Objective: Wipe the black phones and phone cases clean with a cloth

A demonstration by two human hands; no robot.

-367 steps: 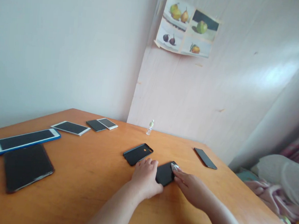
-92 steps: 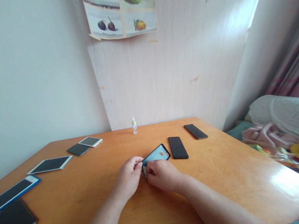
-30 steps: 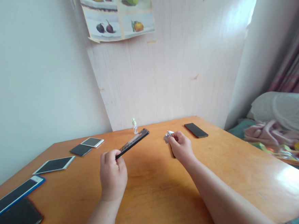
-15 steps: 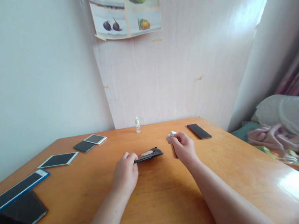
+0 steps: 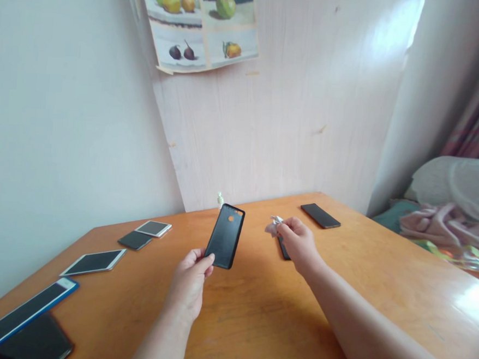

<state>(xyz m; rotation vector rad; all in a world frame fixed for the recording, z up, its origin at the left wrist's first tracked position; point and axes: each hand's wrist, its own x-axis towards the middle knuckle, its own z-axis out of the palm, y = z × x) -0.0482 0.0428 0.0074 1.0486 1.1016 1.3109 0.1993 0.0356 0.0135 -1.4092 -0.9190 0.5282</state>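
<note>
The left hand (image 5: 189,285) pinches the black phone case (image 5: 224,236) by its lower end, thumb on the near face and fingers behind; the grip is closed on the case and holds it in the air, clear of the desk (image 5: 254,323). The case stands almost upright; its long axis runs up and away from the grip with a slight lean to the right; its broad face is turned to the camera, and a round hole near the top shows orange through it.

The right hand (image 5: 298,244) lies to the right of the case, near but apart; its grip is clenched on a crumpled white wipe (image 5: 275,223) that pokes out toward the case's upper half. The right hand is therefore the nearer one to the case's free top end, while the left has the bottom.

Under the right hand a dark phone (image 5: 282,250) lies flat on the desk, partly hidden; a second phone (image 5: 321,215) lies farther back; a small bottle (image 5: 220,198) peeps out just behind the case's top edge.

Half a second earlier the case hung low and nearly flat over the desk, seen edge-on; now it is raised and stood on end; the right hand with the wipe has hardly shifted.
</note>
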